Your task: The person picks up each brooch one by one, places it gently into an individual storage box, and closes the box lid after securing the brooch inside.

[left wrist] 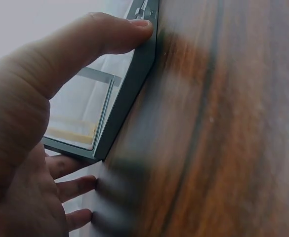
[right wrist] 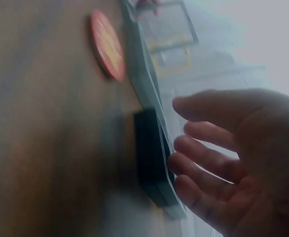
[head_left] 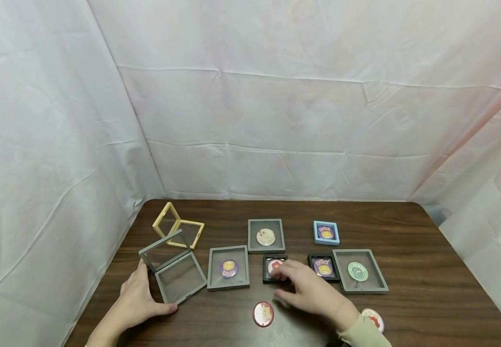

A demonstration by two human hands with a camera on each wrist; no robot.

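In the head view, my left hand [head_left: 135, 301] holds the left side of an opened grey display frame [head_left: 159, 284], its clear lid tilted up. The left wrist view shows the thumb [left wrist: 134, 29] on the frame's edge and the other fingers behind its far corner. My right hand [head_left: 311, 291] hovers over a small black display frame [head_left: 269, 278] with a red-flower badge [head_left: 273, 266] inside, partly hidden by the fingers. Seen from the right wrist, the fingers are loosely bent with nothing between them. A red-rimmed round badge [head_left: 263, 314] lies on the table in front.
An opened yellow frame [head_left: 200, 229] stands behind the grey one. Grey frames with badges [head_left: 229, 286] [head_left: 266, 249] [head_left: 374, 290], a black frame [head_left: 324, 279] and a blue frame [head_left: 326, 241] lie across the table. Another badge [head_left: 373, 319] sits near my right sleeve [head_left: 365, 332].
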